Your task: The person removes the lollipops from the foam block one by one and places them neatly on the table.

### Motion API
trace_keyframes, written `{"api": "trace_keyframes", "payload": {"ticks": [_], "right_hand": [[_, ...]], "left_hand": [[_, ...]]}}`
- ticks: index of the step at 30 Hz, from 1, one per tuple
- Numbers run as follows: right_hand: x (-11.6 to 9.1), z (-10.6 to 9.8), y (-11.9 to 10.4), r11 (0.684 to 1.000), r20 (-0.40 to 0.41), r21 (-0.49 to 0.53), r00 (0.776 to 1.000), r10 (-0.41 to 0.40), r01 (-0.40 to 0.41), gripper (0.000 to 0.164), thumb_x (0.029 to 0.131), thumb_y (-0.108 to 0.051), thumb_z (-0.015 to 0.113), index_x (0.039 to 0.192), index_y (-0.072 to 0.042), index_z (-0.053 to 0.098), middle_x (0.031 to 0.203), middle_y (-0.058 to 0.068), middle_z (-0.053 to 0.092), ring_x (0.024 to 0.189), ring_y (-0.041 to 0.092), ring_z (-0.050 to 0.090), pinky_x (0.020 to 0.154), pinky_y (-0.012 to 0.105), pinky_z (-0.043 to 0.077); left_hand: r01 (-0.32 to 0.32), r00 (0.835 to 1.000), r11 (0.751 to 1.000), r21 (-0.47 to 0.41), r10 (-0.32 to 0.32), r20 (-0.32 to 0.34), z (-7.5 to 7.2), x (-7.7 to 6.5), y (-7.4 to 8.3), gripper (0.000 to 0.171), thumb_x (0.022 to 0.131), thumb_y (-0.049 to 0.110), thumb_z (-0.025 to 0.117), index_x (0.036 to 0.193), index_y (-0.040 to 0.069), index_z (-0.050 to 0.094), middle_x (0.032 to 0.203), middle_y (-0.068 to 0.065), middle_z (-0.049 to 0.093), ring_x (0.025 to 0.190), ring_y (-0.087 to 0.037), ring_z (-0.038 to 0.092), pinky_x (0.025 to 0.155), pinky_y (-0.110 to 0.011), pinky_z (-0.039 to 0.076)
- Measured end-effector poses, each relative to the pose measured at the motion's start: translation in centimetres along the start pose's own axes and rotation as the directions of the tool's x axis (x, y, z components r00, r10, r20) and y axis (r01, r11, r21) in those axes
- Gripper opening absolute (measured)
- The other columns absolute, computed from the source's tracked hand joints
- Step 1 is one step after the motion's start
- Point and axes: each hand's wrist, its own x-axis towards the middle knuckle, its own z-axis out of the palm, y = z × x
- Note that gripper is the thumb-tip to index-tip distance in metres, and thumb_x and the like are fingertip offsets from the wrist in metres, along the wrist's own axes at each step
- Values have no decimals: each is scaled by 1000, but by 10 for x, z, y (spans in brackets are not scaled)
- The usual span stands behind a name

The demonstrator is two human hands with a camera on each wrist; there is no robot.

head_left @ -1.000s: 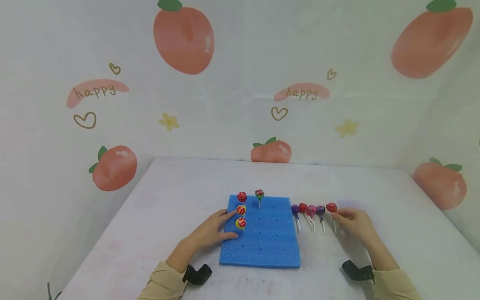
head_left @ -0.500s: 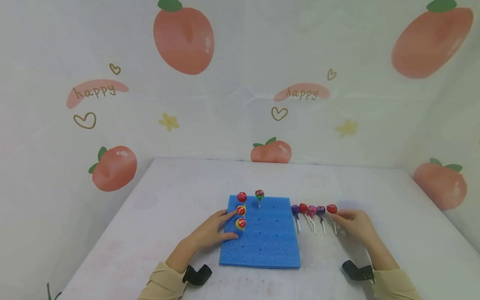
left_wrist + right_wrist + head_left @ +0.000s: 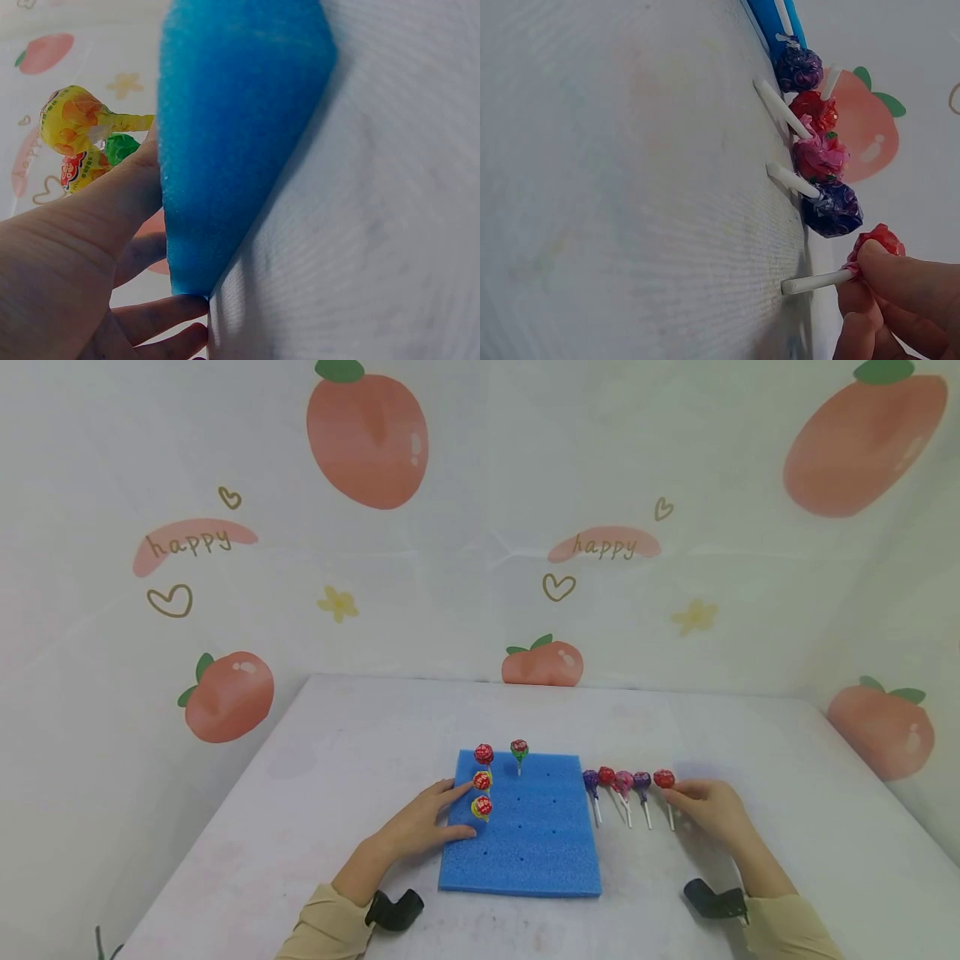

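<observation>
Right hand (image 3: 712, 810): thumb and fingers pinch one red lollipop (image 3: 663, 778) just under its wrapped head. Stick slants down from the grip, tip near the table (image 3: 525, 931); contact I cannot tell.

Left of this pinch, four loose lollipops in a row, nearest first: dark purple lollipop (image 3: 642, 780), pink lollipop (image 3: 623, 782), red-wrapped lollipop (image 3: 606, 775), violet lollipop (image 3: 591, 779). Held plus loose: five.

Farther left of the pinch: one blue foam board (image 3: 540, 877), flat, four lollipops upright in it: one red-and-green lollipop (image 3: 519, 748), one all-red lollipop (image 3: 483, 753), two yellow-and-red lollipops (image 3: 482, 807). Overall count: nine. At least seven small holes visible from my side.

Left hand (image 3: 420, 817): fingers spread at the board's left edge, index tip just beside the farther yellow-and-red one; touching or not, I cannot tell.

Behind both hands: one white backdrop (image 3: 450, 577), printed with five fruits, two "happy" labels, four hearts, two yellow flowers.
</observation>
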Motion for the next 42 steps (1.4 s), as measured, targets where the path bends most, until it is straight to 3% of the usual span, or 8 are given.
{"api": "trace_keyframes", "payload": {"ticks": [10, 42], "right_hand": [[0, -1, -1, 1000, 4, -18, 1000, 13, -13, 40, 87, -28, 63, 105, 8, 66, 99, 24, 67, 82, 22, 58, 64, 25, 48], [5, 0, 2, 999, 38, -18, 998, 42, -41, 43, 86, -30, 65, 103, 9, 65, 94, 23, 68, 76, 18, 59, 62, 26, 48]], "left_hand": [[-9, 1000, 1000, 12, 9, -4, 1, 1, -2, 70, 84, 45, 65, 143, 18, 39, 148, -21, 33, 138, -41, 30, 108, -59, 32], [-11, 1000, 1000, 17, 11, -1, 1, 1, -1, 70, 84, 45, 65, 143, 16, 40, 148, -22, 34, 137, -41, 31, 107, -59, 32]]}}
